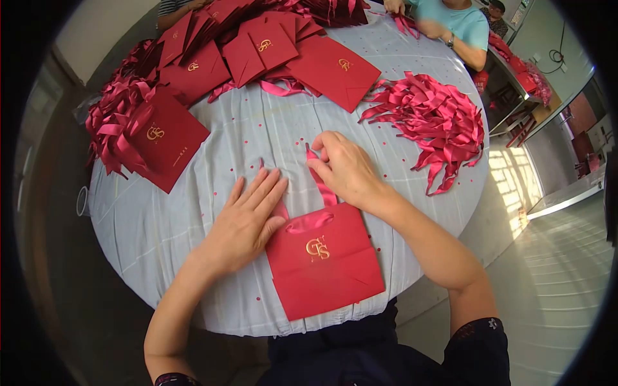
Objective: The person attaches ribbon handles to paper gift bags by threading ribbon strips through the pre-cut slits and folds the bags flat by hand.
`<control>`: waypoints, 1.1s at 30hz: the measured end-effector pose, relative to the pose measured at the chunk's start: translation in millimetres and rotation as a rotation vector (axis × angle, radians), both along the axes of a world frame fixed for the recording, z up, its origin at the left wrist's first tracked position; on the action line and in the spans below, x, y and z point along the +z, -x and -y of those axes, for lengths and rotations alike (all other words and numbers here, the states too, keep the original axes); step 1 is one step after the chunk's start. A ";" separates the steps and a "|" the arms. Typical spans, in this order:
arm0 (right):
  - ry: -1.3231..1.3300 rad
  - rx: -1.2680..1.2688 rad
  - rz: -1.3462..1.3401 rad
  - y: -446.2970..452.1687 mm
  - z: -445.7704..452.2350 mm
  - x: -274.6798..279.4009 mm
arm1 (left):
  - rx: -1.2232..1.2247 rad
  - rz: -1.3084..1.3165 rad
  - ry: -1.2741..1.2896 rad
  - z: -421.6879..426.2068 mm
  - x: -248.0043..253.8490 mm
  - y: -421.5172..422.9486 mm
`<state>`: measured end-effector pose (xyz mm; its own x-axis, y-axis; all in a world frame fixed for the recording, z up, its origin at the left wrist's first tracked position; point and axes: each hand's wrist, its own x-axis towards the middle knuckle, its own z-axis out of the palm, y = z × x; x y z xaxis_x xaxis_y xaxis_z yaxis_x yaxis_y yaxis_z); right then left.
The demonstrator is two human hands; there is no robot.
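A flat red paper gift bag [322, 276] with a gold monogram lies in front of me at the table's near edge. A pink-red ribbon [327, 193] runs up from its top, and a short loop of ribbon crosses the front just below the top edge. My right hand [347, 170] pinches the ribbon near its upper end, thumb and fingers closed. With fingers stretched out, my left hand [248, 222] lies flat over another length of ribbon, partly hiding it. Its thumb touches the bag's upper left corner.
A heap of loose ribbons [438, 119] lies at the right. Red bags [257, 48] are piled at the back, and one bag [168, 138] with ribbons beside it lies at left. Across the round table [161, 241], a person in a light blue shirt [467, 29] handles ribbon. Small red dots speckle the cloth.
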<state>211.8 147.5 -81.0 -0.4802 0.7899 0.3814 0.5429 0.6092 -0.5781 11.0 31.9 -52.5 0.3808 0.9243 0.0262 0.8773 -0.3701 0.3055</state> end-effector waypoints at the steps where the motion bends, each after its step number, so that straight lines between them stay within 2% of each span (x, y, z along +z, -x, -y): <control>1: 0.005 0.000 -0.008 0.1 -0.1 -1.1 | -0.031 -0.004 0.021 -5.1 -0.9 1.3; 3: -0.004 0.022 0.009 -1.5 -1.0 -1.9 | -0.018 0.014 0.030 -8.8 1.7 -1.8; 6: 0.012 0.035 -0.004 -2.9 -0.1 -0.7 | -0.032 0.042 -0.102 -11.5 7.0 -7.9; 8: 0.009 0.037 -0.045 -3.0 0.0 -2.6 | 0.025 0.259 -0.136 -13.7 12.2 -15.3; 13: 0.038 0.039 -0.076 -7.3 -1.1 1.4 | -0.015 0.320 -0.099 -9.5 15.5 -34.5; 15: 0.041 0.043 -0.101 -8.3 -1.3 0.9 | 0.062 0.332 0.066 -10.9 16.2 -31.0; 16: 0.038 0.035 -0.106 -8.8 -0.8 1.6 | 0.053 0.327 0.064 -11.4 15.6 -28.5; 18: 0.029 0.047 -0.100 -8.9 0.9 3.3 | 0.087 0.439 0.189 -11.7 14.9 -24.1; 22: -0.004 0.061 -0.130 -8.1 4.5 8.8 | 0.115 0.387 0.203 -11.9 18.3 -25.2; 27: -0.016 0.133 -0.142 -9.2 9.4 13.4 | 0.285 0.416 0.348 -14.8 13.6 -30.8; 31: -0.040 0.184 -0.143 -7.5 11.0 12.3 | 0.294 0.460 0.263 -7.4 8.8 -31.8; 33: 0.024 0.228 -0.148 -6.8 11.3 13.5 | 0.210 0.464 0.058 -2.4 5.5 -32.7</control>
